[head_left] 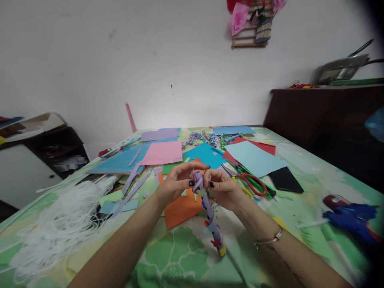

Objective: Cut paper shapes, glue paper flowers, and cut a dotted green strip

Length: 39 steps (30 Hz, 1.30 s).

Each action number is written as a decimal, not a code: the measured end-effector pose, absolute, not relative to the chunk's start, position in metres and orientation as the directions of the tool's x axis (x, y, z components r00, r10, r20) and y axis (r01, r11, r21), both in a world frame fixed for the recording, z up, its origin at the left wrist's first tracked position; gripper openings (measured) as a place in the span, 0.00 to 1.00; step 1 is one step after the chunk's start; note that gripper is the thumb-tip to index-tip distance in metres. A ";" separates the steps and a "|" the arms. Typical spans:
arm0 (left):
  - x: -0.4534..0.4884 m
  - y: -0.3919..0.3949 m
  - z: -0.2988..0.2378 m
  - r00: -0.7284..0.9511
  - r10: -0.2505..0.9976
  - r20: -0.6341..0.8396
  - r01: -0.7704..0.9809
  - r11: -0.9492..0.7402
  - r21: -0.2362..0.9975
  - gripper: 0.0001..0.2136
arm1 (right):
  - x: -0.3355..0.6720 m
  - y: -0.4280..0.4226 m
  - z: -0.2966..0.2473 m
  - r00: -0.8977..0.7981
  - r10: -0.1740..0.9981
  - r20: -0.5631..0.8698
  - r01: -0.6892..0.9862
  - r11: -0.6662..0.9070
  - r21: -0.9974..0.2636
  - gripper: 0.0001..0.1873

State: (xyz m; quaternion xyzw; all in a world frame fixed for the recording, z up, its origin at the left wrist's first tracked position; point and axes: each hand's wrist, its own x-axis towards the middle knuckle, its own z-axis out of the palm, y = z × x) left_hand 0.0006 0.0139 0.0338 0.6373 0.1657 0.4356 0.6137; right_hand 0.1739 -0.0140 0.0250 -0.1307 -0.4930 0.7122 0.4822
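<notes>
Between my two hands hangs a purple paper garland [210,216] with small coloured paper bits along its length; its lower end shows red and yellow pieces. My left hand [177,182] pinches the top of it from the left, thumb and fingers closed at a purple paper loop. From the other side my right hand [223,188] grips the same top end, thumb against fingertips. Below and behind the hands lies an orange paper sheet [180,212]. Just right of my right hand are red-handled scissors [252,183], partly overlapping other tools.
White cord [60,224] lies tangled at left. Pink paper [163,153], light blue paper [255,158] and a black phone-like slab [286,180] lie beyond the hands. A blue glue gun [354,220] sits at right. Finished-looking curled garlands [207,138] lie at the back.
</notes>
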 end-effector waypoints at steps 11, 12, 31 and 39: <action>-0.002 0.028 0.053 0.516 0.761 0.395 -0.327 -0.251 0.911 0.10 | 0.176 -0.007 0.030 -0.361 0.886 0.290 -0.580 0.031 -0.814 0.09; -0.003 0.030 0.057 0.507 0.758 0.409 -0.319 -0.276 0.907 0.10 | 0.179 -0.006 0.032 -0.311 0.902 0.299 -0.591 0.064 -0.804 0.09; -0.008 0.039 0.077 0.456 0.749 0.481 -0.038 -0.524 0.851 0.09 | 0.215 0.005 0.126 -0.142 0.781 0.608 0.190 0.624 -0.758 0.02; -0.004 0.027 0.084 0.431 0.605 0.669 0.059 -0.759 0.648 0.15 | 0.212 -0.004 0.129 -0.382 0.689 0.615 0.448 0.721 -0.529 0.06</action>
